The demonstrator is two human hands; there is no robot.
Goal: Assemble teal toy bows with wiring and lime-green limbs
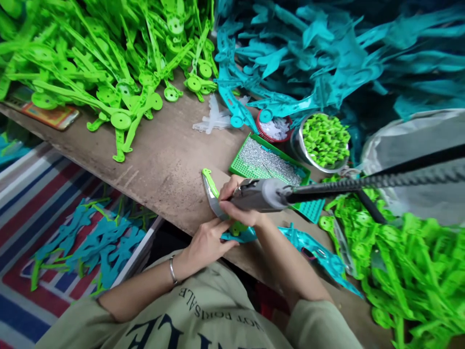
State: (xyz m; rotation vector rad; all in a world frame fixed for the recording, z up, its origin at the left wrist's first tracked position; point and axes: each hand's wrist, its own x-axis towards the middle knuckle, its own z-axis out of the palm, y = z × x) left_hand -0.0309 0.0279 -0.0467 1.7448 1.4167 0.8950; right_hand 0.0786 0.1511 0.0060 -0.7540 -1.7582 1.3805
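My right hand point(236, 201) is closed round the front end of a grey electric screwdriver point(261, 194), which points down and left. Below it, on the table edge, lies a teal plastic part point(247, 236) with a green plastic arm point(210, 183) reaching up and left; a grey, metallic-looking strip point(215, 202) runs beside the arm. My left hand point(207, 242), a bangle at its wrist, holds the teal part with thumb and fingers. My hands cover the middle of this piece, and the screwdriver's tip is hidden.
Green parts point(119, 116) and teal parts point(301, 53) heap at the back. A green tray of small metal pieces point(269, 160), a red basket point(259, 127) and a metal bowl point(303, 155) stand ahead. Finished-looking teal-green pieces point(94, 237) lie lower left; more green parts point(407, 257) lie right.
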